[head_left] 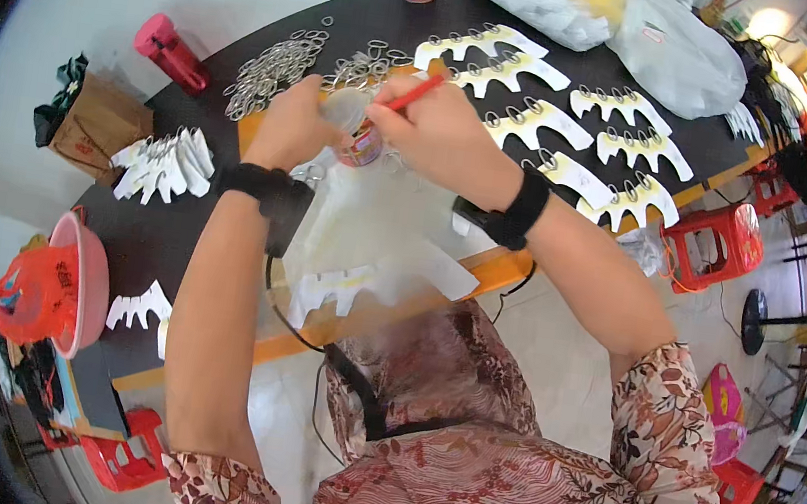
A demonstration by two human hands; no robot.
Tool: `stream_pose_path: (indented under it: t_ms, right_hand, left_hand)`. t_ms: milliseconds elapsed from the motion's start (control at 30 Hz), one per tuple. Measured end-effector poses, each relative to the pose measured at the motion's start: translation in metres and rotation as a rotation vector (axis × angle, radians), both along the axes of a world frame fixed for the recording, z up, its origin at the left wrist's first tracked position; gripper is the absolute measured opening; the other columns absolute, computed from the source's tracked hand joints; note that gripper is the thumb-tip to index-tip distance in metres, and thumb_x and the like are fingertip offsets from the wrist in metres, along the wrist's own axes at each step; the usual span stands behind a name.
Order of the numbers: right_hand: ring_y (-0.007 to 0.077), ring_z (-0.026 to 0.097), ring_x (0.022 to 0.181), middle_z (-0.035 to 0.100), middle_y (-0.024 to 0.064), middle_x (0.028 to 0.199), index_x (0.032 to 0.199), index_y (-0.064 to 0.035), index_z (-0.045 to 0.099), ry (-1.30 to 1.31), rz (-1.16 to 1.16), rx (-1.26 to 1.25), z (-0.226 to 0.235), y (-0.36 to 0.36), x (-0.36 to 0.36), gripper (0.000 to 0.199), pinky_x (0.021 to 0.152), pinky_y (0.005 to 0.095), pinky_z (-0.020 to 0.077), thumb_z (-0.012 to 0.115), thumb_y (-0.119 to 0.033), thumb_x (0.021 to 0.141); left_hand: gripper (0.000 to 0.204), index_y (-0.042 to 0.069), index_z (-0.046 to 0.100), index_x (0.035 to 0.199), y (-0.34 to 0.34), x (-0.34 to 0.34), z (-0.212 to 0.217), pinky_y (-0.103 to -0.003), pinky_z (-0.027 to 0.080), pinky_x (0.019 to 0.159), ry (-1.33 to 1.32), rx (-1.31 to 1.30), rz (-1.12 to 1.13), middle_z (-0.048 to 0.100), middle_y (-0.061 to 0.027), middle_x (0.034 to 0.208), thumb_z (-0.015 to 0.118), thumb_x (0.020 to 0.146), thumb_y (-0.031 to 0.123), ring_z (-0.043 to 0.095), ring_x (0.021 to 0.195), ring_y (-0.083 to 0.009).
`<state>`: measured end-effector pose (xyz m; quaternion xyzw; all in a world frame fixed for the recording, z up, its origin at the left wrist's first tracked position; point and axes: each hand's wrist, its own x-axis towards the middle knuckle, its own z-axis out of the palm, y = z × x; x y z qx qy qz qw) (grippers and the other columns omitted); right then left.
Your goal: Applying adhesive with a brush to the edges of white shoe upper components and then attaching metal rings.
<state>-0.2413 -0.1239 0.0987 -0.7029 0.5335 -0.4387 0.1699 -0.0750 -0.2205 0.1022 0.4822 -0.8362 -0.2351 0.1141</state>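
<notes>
My left hand point(293, 128) is closed around the side of a small jar point(360, 149) with a colourful label. A pale translucent rim or lid point(346, 107) shows at its top. In my right hand point(443, 131) is a slim red stick point(413, 94), like a pen or brush handle. Its lower end goes down toward the jar and is hidden by my fingers. Below my hands, a white card piece point(343, 290) with pointed teeth lies near the table edge, partly blurred. Loose metal rings point(280, 71) are heaped just beyond my left hand.
White toothed pieces point(540, 123) with metal rings upright on them stand in rows at the right. More white pieces point(167, 166) lie left, near a paper bag point(101, 129), red bottle point(171, 52) and pink basin point(89, 284). White plastic bags point(685, 55) sit at the back. Red stools point(716, 248) stand beside the table.
</notes>
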Motion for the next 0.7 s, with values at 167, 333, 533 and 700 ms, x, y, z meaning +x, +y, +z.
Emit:
stream_pose_path:
  t_ms: [167,333,533,700]
  right_hand:
    - [0.0124,0.057,0.053,0.059,0.0062,0.066,0.077,0.0008,0.056,-0.246,-0.044,0.2,0.0,-0.012,-0.011,0.022,0.052,0.0255,0.046,0.054,-0.019,0.086]
    - [0.0179,0.063,0.053,0.062,0.0118,0.063,0.075,0.0046,0.057,-0.75,-0.144,0.334,0.001,-0.002,-0.012,0.023,0.052,0.0286,0.0497,0.051,-0.016,0.082]
    - [0.0088,0.052,0.055,0.055,0.0025,0.064,0.078,-0.0026,0.056,-0.652,-0.277,0.156,0.034,0.038,-0.034,0.019,0.053,0.0229,0.0447,0.057,-0.021,0.085]
    - [0.0088,0.054,0.052,0.057,0.0028,0.064,0.077,-0.0033,0.056,-0.802,-0.254,0.153,0.02,0.053,-0.056,0.025,0.049,0.0213,0.0429,0.053,-0.025,0.089]
  left_hand:
    - [0.082,-0.008,0.045,0.122,-0.009,0.0,-0.012,-0.035,0.046,0.08,0.079,-0.007,0.026,0.062,-0.0205,0.098,0.082,0.053,0.018,0.06,0.094,-0.0311]
    - [0.091,-0.011,0.034,0.131,-0.012,0.006,-0.015,-0.031,0.046,0.083,0.083,0.126,0.084,0.06,-0.0239,0.106,0.08,0.053,0.004,0.06,0.095,-0.0243]
    - [0.06,0.0,0.052,0.096,-0.009,0.007,-0.014,-0.04,0.046,0.078,-0.062,-0.064,0.108,0.062,-0.0194,0.1,0.082,0.055,0.031,0.06,0.095,-0.0333]
    - [0.068,-0.004,0.049,0.103,0.0,-0.006,-0.012,-0.039,0.046,0.084,-0.091,-0.024,0.088,0.062,-0.0219,0.099,0.082,0.055,0.032,0.059,0.096,-0.0339]
